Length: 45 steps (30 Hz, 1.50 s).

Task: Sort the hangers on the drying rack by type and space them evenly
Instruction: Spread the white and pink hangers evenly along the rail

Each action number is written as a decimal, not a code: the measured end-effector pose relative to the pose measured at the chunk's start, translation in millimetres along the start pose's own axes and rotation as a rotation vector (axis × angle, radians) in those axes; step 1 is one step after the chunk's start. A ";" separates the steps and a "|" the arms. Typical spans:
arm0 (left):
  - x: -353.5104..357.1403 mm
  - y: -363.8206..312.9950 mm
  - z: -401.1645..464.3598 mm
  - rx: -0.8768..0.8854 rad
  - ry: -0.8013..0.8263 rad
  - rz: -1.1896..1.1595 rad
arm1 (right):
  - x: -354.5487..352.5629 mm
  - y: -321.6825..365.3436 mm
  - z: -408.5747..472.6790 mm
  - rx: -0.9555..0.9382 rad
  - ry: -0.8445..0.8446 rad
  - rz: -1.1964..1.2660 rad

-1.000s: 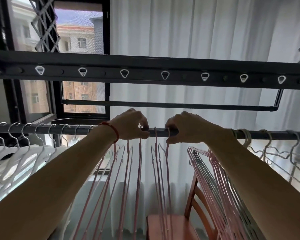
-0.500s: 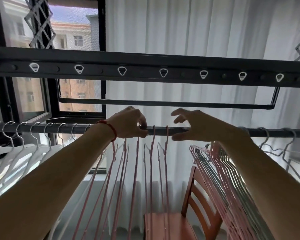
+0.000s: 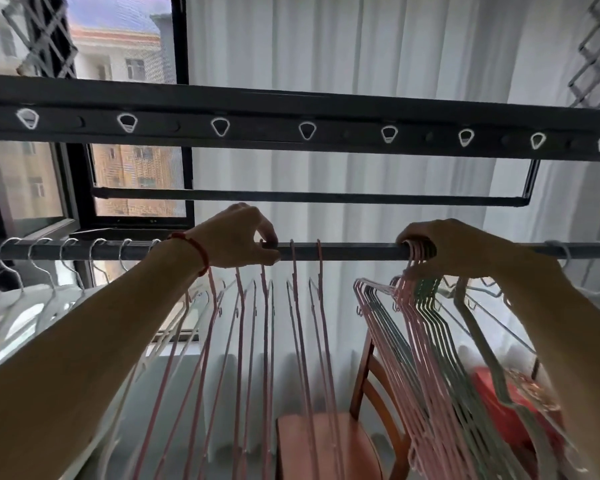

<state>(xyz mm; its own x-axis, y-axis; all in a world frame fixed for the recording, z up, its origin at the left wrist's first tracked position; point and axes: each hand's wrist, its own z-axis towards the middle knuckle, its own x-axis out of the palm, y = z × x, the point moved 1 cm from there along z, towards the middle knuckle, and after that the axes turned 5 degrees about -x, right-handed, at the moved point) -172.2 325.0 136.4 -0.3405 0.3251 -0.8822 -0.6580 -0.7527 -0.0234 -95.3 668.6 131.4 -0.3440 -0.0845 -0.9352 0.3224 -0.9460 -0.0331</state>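
Note:
A dark rail [image 3: 354, 251] runs across the view. Several white hangers [image 3: 32, 299] hang spaced along its left part. Several pink hangers [image 3: 297, 306] hang apart in the middle. My left hand [image 3: 238, 237], with a red band on the wrist, pinches a pink hanger's hook on the rail. Farther right, my right hand [image 3: 454, 247] curls over the rail and grips the hooks of a tight bunch of pink and grey-green hangers [image 3: 413, 323]. A few wire hangers [image 3: 568, 271] hang past my right wrist.
A thick upper bar with white loops [image 3: 307, 130] crosses above the rail. A thinner bar [image 3: 309, 197] lies behind. White curtains [image 3: 361, 46] fill the back and an open window [image 3: 118, 98] is at left. A wooden chair [image 3: 326, 441] and a red object [image 3: 506, 403] stand below.
My right hand let go of the middle pink hangers, moved right along the rail and took hold of the bunched hooks. My left hand stayed put.

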 end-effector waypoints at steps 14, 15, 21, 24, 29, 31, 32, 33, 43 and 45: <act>-0.3 -1.5 -2.7 -0.024 0.013 -0.029 | 0.1 23.6 25.9 -0.015 0.068 -0.044; -0.2 -1.3 -3.0 -0.024 0.011 -0.028 | 1.2 26.6 28.9 -0.021 0.072 -0.030; -0.8 3.3 -4.9 -0.023 0.009 -0.028 | 9.9 54.4 47.2 -0.070 0.042 0.043; -0.7 5.5 -5.6 -0.023 0.016 -0.028 | 13.0 66.9 57.4 -0.095 0.029 0.009; -1.2 9.0 -6.6 -0.039 0.017 -0.035 | 14.5 80.4 69.5 -0.095 0.029 -0.069; -1.4 10.5 -7.3 -0.040 0.020 -0.036 | 13.9 84.8 72.1 -0.096 0.036 -0.074; -1.3 11.1 -7.4 -0.038 0.017 -0.034 | 14.0 86.5 73.6 -0.098 0.041 -0.078; -1.1 11.6 -7.5 -0.038 0.013 -0.028 | 14.0 88.1 74.5 -0.103 0.045 -0.085; -1.2 11.7 -6.1 -0.048 0.009 -0.005 | 12.8 73.2 63.9 -0.103 0.077 0.022; -0.4 11.5 -5.7 -0.049 0.012 0.001 | 2.1 54.1 49.9 -0.061 0.070 0.077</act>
<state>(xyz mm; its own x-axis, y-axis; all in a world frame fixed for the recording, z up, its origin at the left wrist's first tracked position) -175.8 313.0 133.7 -0.3333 0.3179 -0.8876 -0.6240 -0.7801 -0.0451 -122.6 601.6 145.3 -0.2541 -0.1317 -0.9582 0.3990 -0.9167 0.0202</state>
